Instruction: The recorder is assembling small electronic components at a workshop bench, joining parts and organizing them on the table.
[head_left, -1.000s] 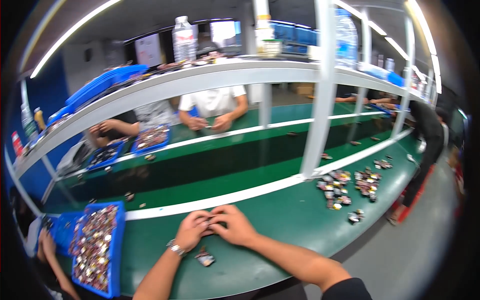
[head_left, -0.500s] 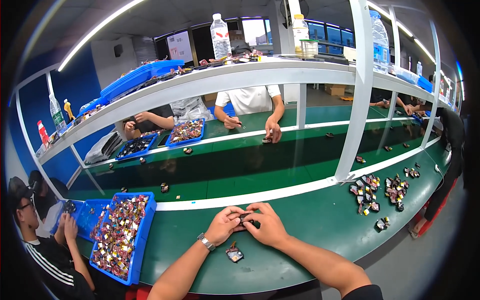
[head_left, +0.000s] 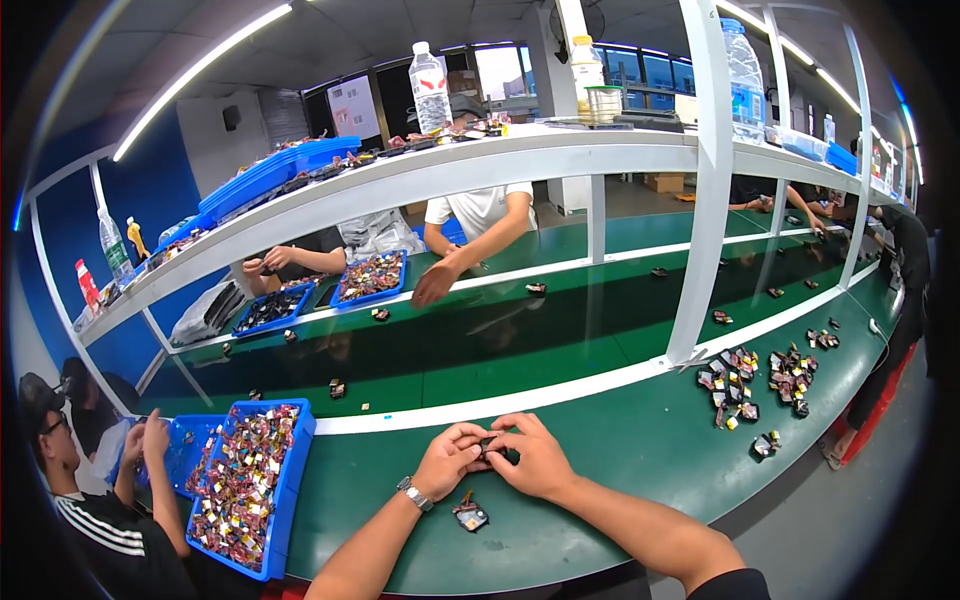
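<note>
My left hand (head_left: 447,462) and my right hand (head_left: 535,460) meet over the green table (head_left: 600,480), both closed on a small black part (head_left: 489,452). Fingers and thumbs of both hands pinch it from either side and cover most of it, so its exact kind is hidden. Just below them on the table lies a small electronic assembly (head_left: 470,515), black and silvery with a reddish-brown tail. To the left of my hands stands a blue tray (head_left: 286,500), heaped with similar small assemblies that carry white and yellow bits.
Two loose clusters of assemblies (head_left: 730,385) (head_left: 793,378) lie on the right of the table. Beyond a white rail (head_left: 500,402), a dark green belt (head_left: 470,345) carries scattered pieces. A white shelf (head_left: 560,158) and post (head_left: 702,230) stand ahead. A co-worker (head_left: 75,480) sits at left.
My hands stay together on the black part, with only slight finger shifts. Across the belt, a person's hand has left a small piece and swung left. The co-worker at left has raised their hands.
</note>
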